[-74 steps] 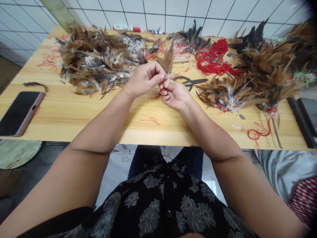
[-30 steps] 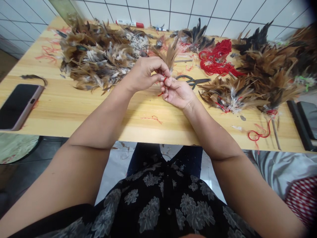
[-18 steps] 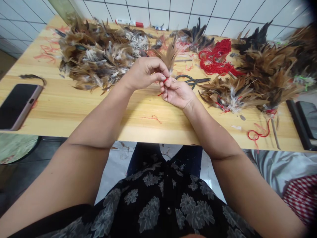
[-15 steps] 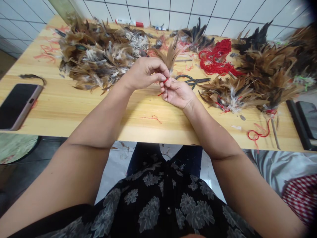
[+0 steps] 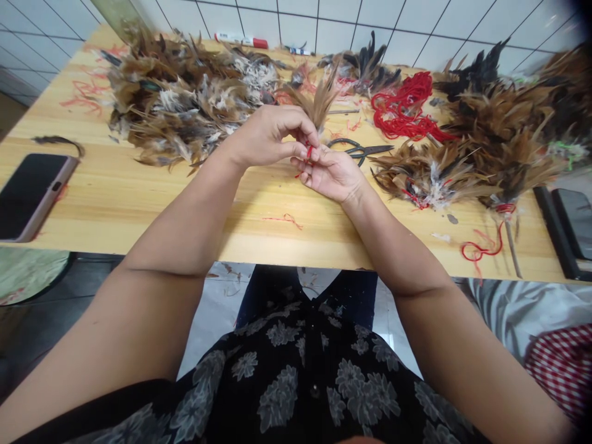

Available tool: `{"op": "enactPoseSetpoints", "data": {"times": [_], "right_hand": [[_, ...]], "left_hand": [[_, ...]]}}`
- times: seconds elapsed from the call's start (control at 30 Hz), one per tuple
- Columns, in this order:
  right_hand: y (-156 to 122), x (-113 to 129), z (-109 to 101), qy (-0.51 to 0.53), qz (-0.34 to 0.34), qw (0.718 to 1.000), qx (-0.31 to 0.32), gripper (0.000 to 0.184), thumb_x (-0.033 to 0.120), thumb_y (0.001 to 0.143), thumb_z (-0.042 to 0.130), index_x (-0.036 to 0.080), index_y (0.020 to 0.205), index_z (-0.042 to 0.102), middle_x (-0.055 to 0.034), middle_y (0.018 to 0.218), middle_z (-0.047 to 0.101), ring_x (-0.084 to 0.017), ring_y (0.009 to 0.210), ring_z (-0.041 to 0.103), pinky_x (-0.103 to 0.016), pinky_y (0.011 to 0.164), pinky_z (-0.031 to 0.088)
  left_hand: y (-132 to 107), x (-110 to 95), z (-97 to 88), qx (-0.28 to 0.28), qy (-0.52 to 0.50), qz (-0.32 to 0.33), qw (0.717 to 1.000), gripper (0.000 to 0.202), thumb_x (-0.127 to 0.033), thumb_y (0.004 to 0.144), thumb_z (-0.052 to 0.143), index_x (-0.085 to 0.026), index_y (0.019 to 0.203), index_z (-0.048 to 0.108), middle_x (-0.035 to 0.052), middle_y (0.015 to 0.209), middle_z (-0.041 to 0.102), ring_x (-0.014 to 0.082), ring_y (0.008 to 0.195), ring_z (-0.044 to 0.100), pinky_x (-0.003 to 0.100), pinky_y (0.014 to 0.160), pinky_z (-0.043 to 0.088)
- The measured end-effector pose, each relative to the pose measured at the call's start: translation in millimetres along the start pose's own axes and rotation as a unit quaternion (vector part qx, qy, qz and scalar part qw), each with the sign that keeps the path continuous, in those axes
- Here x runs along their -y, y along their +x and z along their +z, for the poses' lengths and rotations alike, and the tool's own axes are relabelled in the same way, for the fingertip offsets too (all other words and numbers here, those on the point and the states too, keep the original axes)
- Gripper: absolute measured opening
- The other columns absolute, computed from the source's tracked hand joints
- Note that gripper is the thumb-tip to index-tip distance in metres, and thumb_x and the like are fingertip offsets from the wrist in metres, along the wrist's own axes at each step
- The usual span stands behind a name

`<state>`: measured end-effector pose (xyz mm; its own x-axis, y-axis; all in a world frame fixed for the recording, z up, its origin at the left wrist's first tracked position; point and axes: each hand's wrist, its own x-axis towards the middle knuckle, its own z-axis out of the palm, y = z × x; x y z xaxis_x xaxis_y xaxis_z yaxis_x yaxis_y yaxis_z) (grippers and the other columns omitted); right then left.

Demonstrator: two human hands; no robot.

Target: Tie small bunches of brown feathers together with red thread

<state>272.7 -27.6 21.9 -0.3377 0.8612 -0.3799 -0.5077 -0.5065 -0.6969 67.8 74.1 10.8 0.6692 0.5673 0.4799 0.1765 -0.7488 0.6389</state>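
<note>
My left hand (image 5: 268, 135) is closed around the base of a small bundle of brown feathers (image 5: 319, 102) that fans up and away from me. My right hand (image 5: 330, 174) is palm up just below it, its fingertips pinching a red thread (image 5: 308, 154) at the bundle's base. Both hands meet above the middle of the wooden table (image 5: 139, 197). A short red thread end hangs below the fingers.
A large heap of brown and white feathers (image 5: 185, 105) lies at back left, tied feather bundles (image 5: 435, 176) and dark feathers at right. Scissors (image 5: 358, 149), a tangle of red cord (image 5: 402, 108), a phone (image 5: 30, 194) at left, a marker (image 5: 240, 41) at the back.
The hands stay together at the bundle's base with only small finger movements on the red thread; the view has shifted slightly.
</note>
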Motion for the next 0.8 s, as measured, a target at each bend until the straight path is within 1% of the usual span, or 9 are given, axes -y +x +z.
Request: {"op": "enactPoseSetpoints", "data": {"times": [0.1, 0.17, 0.27, 0.33, 0.4, 0.47, 0.57, 0.67, 0.8], "right_hand": [[0, 1, 2, 0.017, 0.008, 1.0, -0.003, 0.028, 0.011, 0.122, 0.067, 0.027, 0.102, 0.056, 0.0102, 0.081, 0.066, -0.007, 0.074, 0.075, -0.014, 0.064, 0.05], [1, 2, 3, 0.027, 0.005, 1.0, -0.006, 0.027, 0.008, 0.121, 0.067, 0.027, 0.104, 0.057, 0.0112, 0.08, 0.065, -0.006, 0.069, 0.071, -0.014, 0.062, 0.048], [1, 3, 4, 0.034, 0.001, 0.999, -0.012, 0.027, 0.007, 0.122, 0.064, 0.026, 0.104, 0.058, 0.0107, 0.08, 0.066, -0.006, 0.066, 0.066, -0.014, 0.06, 0.048], [0, 3, 5, 0.03, 0.002, 0.999, -0.014, 0.031, 0.01, 0.123, 0.063, 0.026, 0.098, 0.056, 0.0092, 0.081, 0.068, -0.007, 0.066, 0.064, -0.015, 0.059, 0.048], [0, 3, 6, 0.022, 0.001, 1.0, -0.014, 0.036, 0.012, 0.123, 0.064, 0.026, 0.093, 0.052, 0.0077, 0.082, 0.069, -0.008, 0.066, 0.063, -0.015, 0.058, 0.048], [0, 2, 6, 0.015, -0.006, 1.0, -0.016, 0.039, 0.012, 0.123, 0.067, 0.026, 0.091, 0.05, 0.0073, 0.082, 0.07, -0.008, 0.067, 0.061, -0.015, 0.058, 0.048], [0, 2, 8, 0.016, -0.014, 1.0, -0.021, 0.039, 0.014, 0.124, 0.066, 0.026, 0.091, 0.05, 0.0074, 0.081, 0.069, -0.008, 0.066, 0.059, -0.014, 0.059, 0.046], [-2, 2, 9, 0.023, -0.016, 0.999, -0.026, 0.038, 0.018, 0.126, 0.063, 0.026, 0.091, 0.049, 0.0073, 0.08, 0.066, -0.008, 0.066, 0.056, -0.014, 0.058, 0.044], [-2, 3, 9, 0.017, -0.026, 0.999, -0.034, 0.041, 0.022, 0.125, 0.069, 0.026, 0.091, 0.045, 0.0072, 0.079, 0.064, -0.008, 0.065, 0.055, -0.013, 0.058, 0.044]], "left_hand": [[1, 3, 3.9, -0.012, -0.009, 0.032, 0.999, 0.021, -0.045, 0.094, 0.099, -0.03, 0.099, 0.085, 0.0044, 0.104, 0.089, 0.029, 0.097, 0.082, 0.046, 0.093, 0.068], [2, 3, 8.6, -0.028, -0.024, 0.037, 0.999, 0.023, -0.047, 0.096, 0.098, -0.03, 0.097, 0.084, 0.0045, 0.102, 0.088, 0.0276, 0.095, 0.081, 0.046, 0.092, 0.067], [3, -1, 17.8, -0.056, -0.054, -0.026, 0.997, 0.035, -0.055, 0.101, 0.099, -0.028, 0.091, 0.078, 0.0063, 0.094, 0.083, 0.0316, 0.096, 0.084, 0.049, 0.09, 0.068], [3, -3, 24.1, -0.069, -0.086, -0.064, 0.992, 0.048, -0.066, 0.106, 0.099, -0.027, 0.092, 0.073, 0.0055, 0.085, 0.077, 0.0325, 0.093, 0.084, 0.048, 0.086, 0.068], [3, -2, 29.6, -0.071, -0.119, -0.072, 0.988, 0.057, -0.076, 0.109, 0.097, -0.027, 0.096, 0.07, 0.0027, 0.078, 0.072, 0.0296, 0.088, 0.082, 0.046, 0.083, 0.067], [3, 1, 33.7, -0.077, -0.139, -0.07, 0.985, 0.061, -0.081, 0.111, 0.095, -0.028, 0.101, 0.067, 0.0006, 0.075, 0.07, 0.0272, 0.085, 0.079, 0.045, 0.082, 0.068], [3, 1, 36.7, -0.11, -0.139, -0.075, 0.981, 0.058, -0.077, 0.11, 0.096, -0.028, 0.104, 0.065, 0.002, 0.082, 0.073, 0.0285, 0.085, 0.082, 0.045, 0.08, 0.068], [4, -2, 37.3, -0.132, -0.123, -0.091, 0.979, 0.048, -0.064, 0.107, 0.1, -0.028, 0.106, 0.067, 0.0039, 0.088, 0.077, 0.0298, 0.086, 0.086, 0.044, 0.081, 0.07], [5, -4, 38.1, -0.14, -0.123, -0.099, 0.977, 0.033, -0.047, 0.107, 0.096, -0.026, 0.104, 0.072, 0.0016, 0.083, 0.076, 0.027, 0.08, 0.086, 0.041, 0.082, 0.073]]}}
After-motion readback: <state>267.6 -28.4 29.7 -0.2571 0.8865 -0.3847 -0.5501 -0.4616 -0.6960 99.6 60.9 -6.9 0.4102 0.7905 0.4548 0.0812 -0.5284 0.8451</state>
